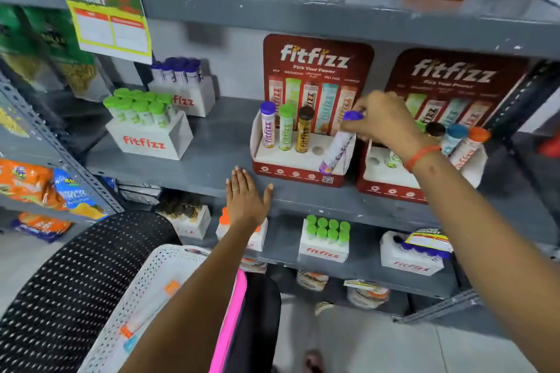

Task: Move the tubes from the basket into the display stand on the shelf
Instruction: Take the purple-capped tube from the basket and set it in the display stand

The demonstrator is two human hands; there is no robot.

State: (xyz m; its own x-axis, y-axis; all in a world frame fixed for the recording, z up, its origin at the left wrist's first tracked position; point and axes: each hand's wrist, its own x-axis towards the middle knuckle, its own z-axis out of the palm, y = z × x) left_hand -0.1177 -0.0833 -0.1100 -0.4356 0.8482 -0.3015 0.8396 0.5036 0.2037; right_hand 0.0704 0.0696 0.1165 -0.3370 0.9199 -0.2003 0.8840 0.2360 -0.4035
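Note:
A red and white fitfizz display stand (298, 171) sits on the grey middle shelf (212, 157). Three tubes stand upright in it: purple-capped (268, 127), green-capped (286, 127), brown-capped (304, 130). One hole (318, 150) beside them is empty. My right hand (383, 121) grips a purple-capped tube (339, 145) by its cap, tilted, with its bottom end at the stand's right front. My left hand (246, 195) lies flat and open on the shelf edge, left of the stand. The white perforated basket (142, 288) is at the bottom left with an orange-capped tube (148, 306) lying inside.
A second fitfizz stand (391, 174) with several tubes stands to the right. White boxes of green-capped (145, 118) and blue-capped tubes (181, 82) sit at the left of the shelf. More tube boxes fill the lower shelf (324, 239). A black perforated chair back (78, 278) is beside the basket.

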